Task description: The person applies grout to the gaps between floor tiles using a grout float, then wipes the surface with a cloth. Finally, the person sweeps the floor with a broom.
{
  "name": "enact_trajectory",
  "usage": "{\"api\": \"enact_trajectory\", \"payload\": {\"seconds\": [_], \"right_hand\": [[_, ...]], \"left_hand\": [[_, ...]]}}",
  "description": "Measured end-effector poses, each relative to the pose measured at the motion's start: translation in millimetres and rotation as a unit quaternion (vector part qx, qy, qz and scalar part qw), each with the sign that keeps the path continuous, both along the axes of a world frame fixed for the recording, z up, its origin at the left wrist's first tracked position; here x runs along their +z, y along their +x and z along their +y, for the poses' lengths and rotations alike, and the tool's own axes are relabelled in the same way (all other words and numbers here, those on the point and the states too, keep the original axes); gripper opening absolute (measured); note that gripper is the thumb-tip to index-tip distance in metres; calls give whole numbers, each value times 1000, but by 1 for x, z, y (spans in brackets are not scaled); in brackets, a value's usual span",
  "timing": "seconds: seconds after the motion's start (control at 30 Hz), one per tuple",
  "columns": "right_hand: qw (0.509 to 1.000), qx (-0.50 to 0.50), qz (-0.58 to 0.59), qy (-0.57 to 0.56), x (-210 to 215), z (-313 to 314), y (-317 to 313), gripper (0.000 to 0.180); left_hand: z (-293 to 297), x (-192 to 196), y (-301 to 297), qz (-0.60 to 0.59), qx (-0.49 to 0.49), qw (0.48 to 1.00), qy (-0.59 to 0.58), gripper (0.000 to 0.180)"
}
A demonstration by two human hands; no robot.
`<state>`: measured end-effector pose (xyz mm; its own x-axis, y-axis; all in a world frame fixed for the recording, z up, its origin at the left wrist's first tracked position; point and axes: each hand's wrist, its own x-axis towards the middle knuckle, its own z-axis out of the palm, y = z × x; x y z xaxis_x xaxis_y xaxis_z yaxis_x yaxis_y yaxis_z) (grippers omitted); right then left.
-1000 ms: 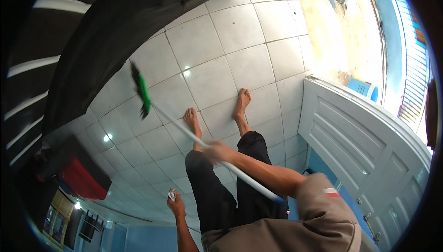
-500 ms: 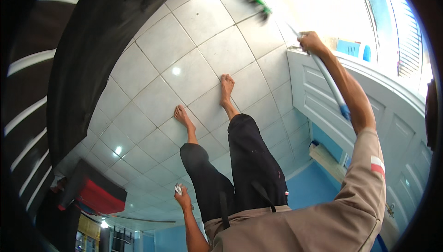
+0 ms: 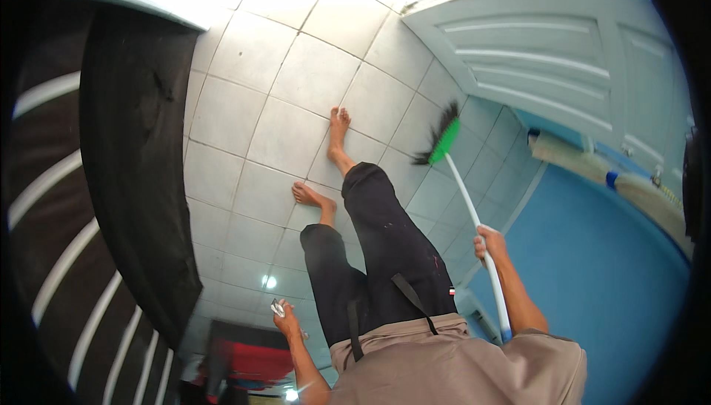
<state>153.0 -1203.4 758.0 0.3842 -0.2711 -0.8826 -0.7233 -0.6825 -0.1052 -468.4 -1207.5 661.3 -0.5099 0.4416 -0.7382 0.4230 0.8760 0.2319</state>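
Note:
My right hand (image 3: 490, 243) is closed round the white handle of a broom (image 3: 466, 197). The broom's green head (image 3: 445, 140) with dark bristles hangs over or touches the tiles to the right of my feet; which of the two I cannot tell. Past my hand, the handle runs back to a blue end near my waist. On the left, my left hand (image 3: 287, 321) is closed on a small crumpled white and grey thing (image 3: 278, 307), its kind too small to make out. That hand is held beside my left leg, away from the broom.
A white panelled door (image 3: 533, 42) stands at the upper right, with a long pale rolled thing (image 3: 578, 168) by the blue wall (image 3: 592, 257). Black sheeting (image 3: 137, 153) and a slatted dark structure (image 3: 44, 197) line the left. A red and black thing (image 3: 255, 360) lies behind, lower left. Light tiles (image 3: 289, 138) cover the floor.
My right hand has drawn the broom back from the bright doorway to beside my right leg. My view has turned right, and my feet have shifted. The left hand still holds the small crumpled thing.

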Motion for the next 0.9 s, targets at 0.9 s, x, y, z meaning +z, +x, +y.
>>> {"api": "enact_trajectory", "payload": {"seconds": [0.9], "right_hand": [[985, -36, 11, 171, 81, 216, 65, 50]], "left_hand": [[391, 115, 203, -41, -294, 955, 6, 27]]}}
